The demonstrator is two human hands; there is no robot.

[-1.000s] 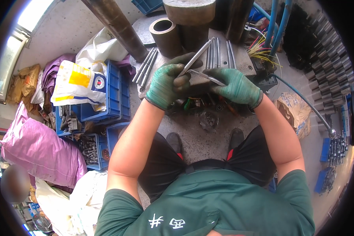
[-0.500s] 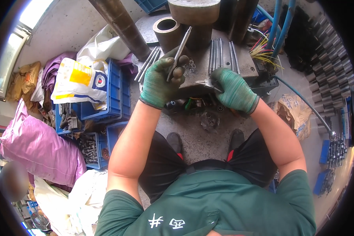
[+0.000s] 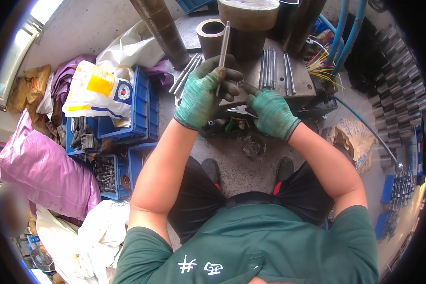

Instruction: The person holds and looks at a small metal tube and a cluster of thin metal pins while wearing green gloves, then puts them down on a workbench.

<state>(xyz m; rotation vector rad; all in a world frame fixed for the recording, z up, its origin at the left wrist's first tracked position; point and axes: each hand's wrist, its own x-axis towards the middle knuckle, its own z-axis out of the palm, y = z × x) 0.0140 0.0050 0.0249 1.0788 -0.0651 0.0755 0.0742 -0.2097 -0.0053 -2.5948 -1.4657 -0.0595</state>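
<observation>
My left hand, in a green knit glove with dark fingers, is closed round a slim metal rod that stands nearly upright with a narrower top end. Close to its right is my right hand, gloved alike. A pair of pliers lies in its palm, jaws pointing left; the fingers hide the handles. Its thumb and forefinger reach toward small wire rings beside my left fingertips; whether they pinch one cannot be made out. More metal rods lie side by side on the steel block beyond.
Further rods lie left of my left hand. A hollow steel cylinder and a thick column stand behind. Blue crates and a purple sack crowd the left. Blue hoses and stacked metal parts occupy the right.
The rod in my left hand has turned more upright and shifted slightly right. My right hand has moved left and down, bringing the fingers nearer my left hand; the pliers now show more clearly.
</observation>
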